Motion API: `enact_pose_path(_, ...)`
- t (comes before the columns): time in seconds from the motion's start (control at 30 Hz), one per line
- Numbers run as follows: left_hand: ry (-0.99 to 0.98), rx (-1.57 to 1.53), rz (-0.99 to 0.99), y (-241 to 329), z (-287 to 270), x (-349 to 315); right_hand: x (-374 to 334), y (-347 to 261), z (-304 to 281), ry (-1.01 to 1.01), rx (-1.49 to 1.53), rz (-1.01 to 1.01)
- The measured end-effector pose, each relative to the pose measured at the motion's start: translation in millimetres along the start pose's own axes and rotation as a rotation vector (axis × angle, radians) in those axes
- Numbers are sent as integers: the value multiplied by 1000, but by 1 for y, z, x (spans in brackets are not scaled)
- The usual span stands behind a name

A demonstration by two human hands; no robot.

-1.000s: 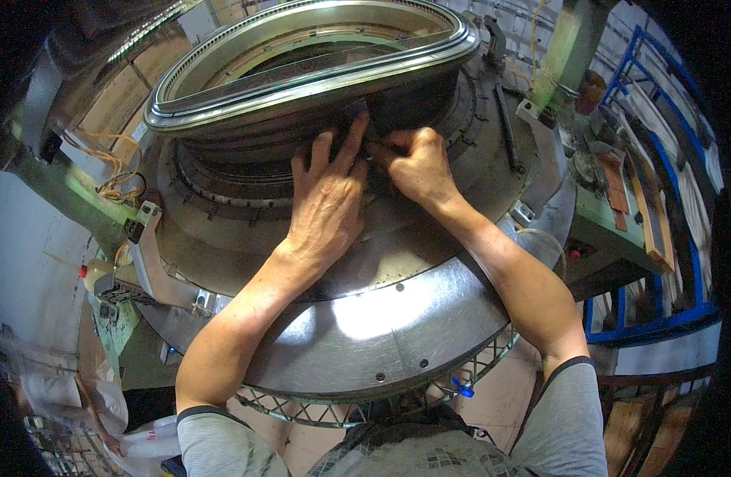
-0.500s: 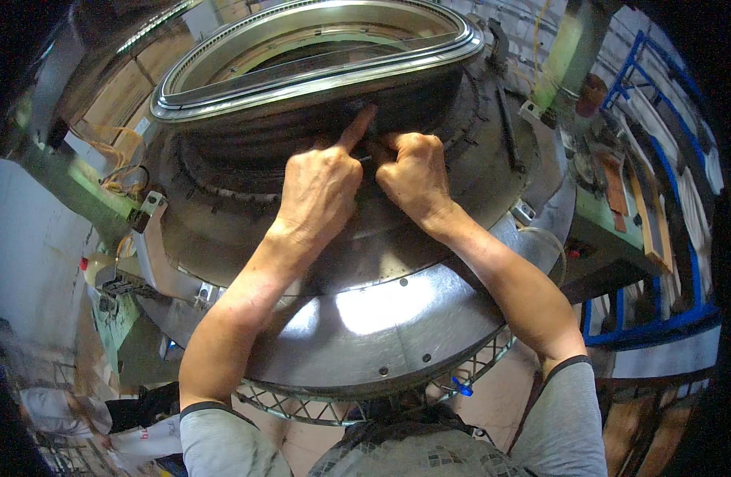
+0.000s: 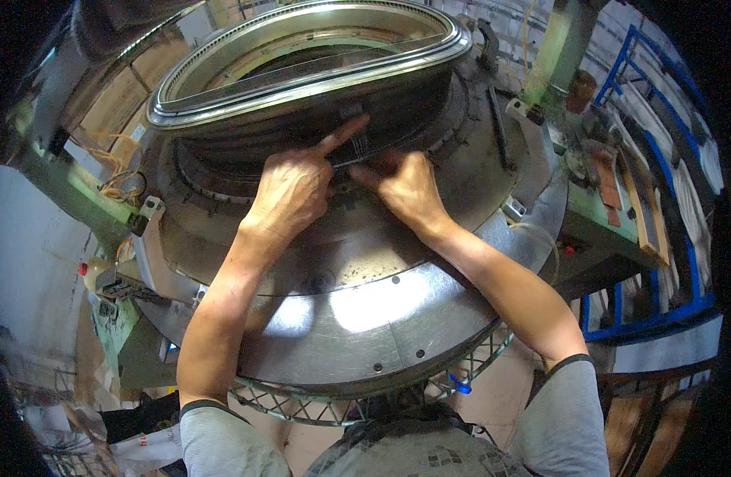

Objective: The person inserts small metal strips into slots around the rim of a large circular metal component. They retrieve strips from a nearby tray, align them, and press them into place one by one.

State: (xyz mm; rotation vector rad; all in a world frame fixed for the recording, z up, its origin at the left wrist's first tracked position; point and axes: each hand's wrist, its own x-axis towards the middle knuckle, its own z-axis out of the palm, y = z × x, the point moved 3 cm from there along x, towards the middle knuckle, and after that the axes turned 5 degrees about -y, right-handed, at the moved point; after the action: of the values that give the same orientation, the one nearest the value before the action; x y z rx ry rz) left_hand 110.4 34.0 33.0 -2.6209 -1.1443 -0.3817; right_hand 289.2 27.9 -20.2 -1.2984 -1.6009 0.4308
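Note:
A large round machine [image 3: 338, 314] with a smooth metal rim stands in front of me. On it, a dark, ridged cylinder wall [image 3: 246, 147] rises to a shiny metal ring [image 3: 318, 91]. My left hand [image 3: 290, 191] has its index finger stretched toward the wall, where a small pale striped patch [image 3: 360, 145] shows beside the fingertip. Its other fingers are curled under, and nothing is seen in them. My right hand [image 3: 411, 191] is low at the cylinder's base, right of the left hand. Its fingers are blurred, and anything between them is hidden.
Green posts [image 3: 556, 60] flank the machine, and a dark rod [image 3: 499, 127] lies along its right side. Metal brackets [image 3: 515, 208] sit on the rim. Farther right are a green bench [image 3: 608, 226] and a blue rack [image 3: 659, 318] with pale cloth. Yellow cables [image 3: 119, 171] hang at left.
Both hands have shifted slightly left and apart, the left hand more. The right hand has gone from a fist to blurred, loosened fingers. The ring sits slightly farther left in view.

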Motion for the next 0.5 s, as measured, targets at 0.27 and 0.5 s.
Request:
enact_pose_path(0.27, -64, -227, 77, -12, 1, 6, -15, -4, 6, -31, 109, -52)
enact_pose_path(0.5, -310, -355, 109, -14, 8, 1, -33, 3, -8, -276, -19, 66)
